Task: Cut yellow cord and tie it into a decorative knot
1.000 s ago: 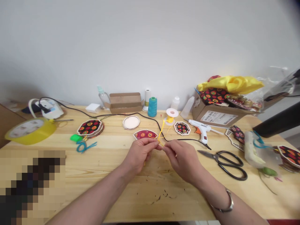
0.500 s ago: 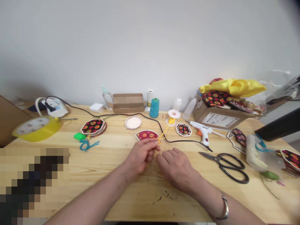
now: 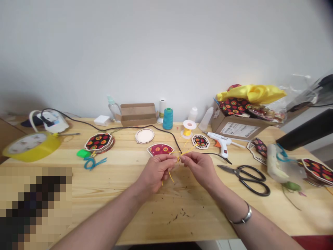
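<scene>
My left hand (image 3: pixel 158 170) pinches a thin yellow cord (image 3: pixel 171 177), whose loose ends hang below the fingers. Close on its right, my right hand (image 3: pixel 200 168) has thumb and forefinger pressed together on the same cord; the fingertips of both hands nearly meet. From there the cord runs up toward a white spool (image 3: pixel 189 126) wound with yellow. Just behind my left hand lies a red fan-shaped patterned piece (image 3: pixel 160 149). A dark octagonal piece with a pale lattice rim (image 3: pixel 200 141) rests behind my right hand.
Black-handled scissors (image 3: pixel 244 177) and a white glue gun (image 3: pixel 221 143) lie to the right. Behind stand a teal thread cone (image 3: pixel 168 118) and a filled cardboard box (image 3: pixel 234 126). Yellow tape (image 3: pixel 31 146) and stacked patterned pieces (image 3: pixel 99 142) are at left. A black cable (image 3: pixel 125 127) crosses the table.
My right hand has turned and risen, bringing its thumb and forefinger up beside my left fingertips on the cord. The view has shifted slightly.
</scene>
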Tool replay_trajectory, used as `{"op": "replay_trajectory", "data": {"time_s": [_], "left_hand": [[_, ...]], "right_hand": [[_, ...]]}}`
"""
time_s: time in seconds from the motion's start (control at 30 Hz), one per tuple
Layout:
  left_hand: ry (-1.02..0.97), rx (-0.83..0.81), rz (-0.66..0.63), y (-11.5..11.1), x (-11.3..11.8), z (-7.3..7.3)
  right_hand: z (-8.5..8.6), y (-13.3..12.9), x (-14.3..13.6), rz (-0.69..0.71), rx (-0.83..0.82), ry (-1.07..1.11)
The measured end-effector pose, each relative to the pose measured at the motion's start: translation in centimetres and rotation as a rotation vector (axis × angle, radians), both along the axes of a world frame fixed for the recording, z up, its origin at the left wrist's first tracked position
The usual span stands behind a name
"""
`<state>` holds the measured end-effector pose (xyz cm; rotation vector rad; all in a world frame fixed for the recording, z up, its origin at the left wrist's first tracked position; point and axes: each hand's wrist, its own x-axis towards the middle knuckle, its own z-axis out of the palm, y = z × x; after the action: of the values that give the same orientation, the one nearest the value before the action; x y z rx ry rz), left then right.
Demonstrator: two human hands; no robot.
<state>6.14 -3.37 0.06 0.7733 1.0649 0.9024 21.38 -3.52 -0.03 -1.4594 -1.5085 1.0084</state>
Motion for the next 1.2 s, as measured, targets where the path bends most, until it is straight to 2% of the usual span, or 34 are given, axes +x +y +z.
{"op": "replay_trajectory", "data": {"time_s": [0.1, 0.23, 0.37, 0.47, 0.6, 0.67, 0.8, 1.0, 1.2], "left_hand": [[0.043, 0.043, -0.073, -0.1, 0.03, -0.24], [0.104, 0.052, -0.153, -0.48, 0.24, -0.4], [0.132, 0.094, -0.157, -0.88, 0.56, -0.38], [0.099, 0.088, -0.122, -0.91, 0.64, -0.34], [0.075, 0.103, -0.068, -0.66, 0.53, -0.21], [0.07, 0.1, -0.04, -0.52, 0.45, -0.14], [0.066, 0.09, -0.023, -0.42, 0.38, -0.14], [0.082, 0.099, -0.056, -0.62, 0.46, -0.31], [0.059, 0.085, -0.092, -0.6, 0.37, -0.26]], "right_hand": [[0.13, 0.12, 0.04, 0.0, -0.004, 0.084], [0.2, 0.03, 0.24, 0.046, 0.075, 0.094], [-0.14, 0.29, 0.33, 0.086, 0.103, 0.056], [-0.05, 0.43, 0.18, 0.135, 0.017, 0.188], [0.59, 0.05, -0.07, 0.316, -0.195, 0.465], [0.77, -0.19, -0.13, 0.353, -0.261, 0.514], [0.57, -0.21, -0.18, 0.274, -0.305, 0.459], [0.24, 0.23, -0.07, 0.147, -0.209, 0.364], [0.19, 0.28, 0.15, 0.111, -0.15, 0.257]]}}
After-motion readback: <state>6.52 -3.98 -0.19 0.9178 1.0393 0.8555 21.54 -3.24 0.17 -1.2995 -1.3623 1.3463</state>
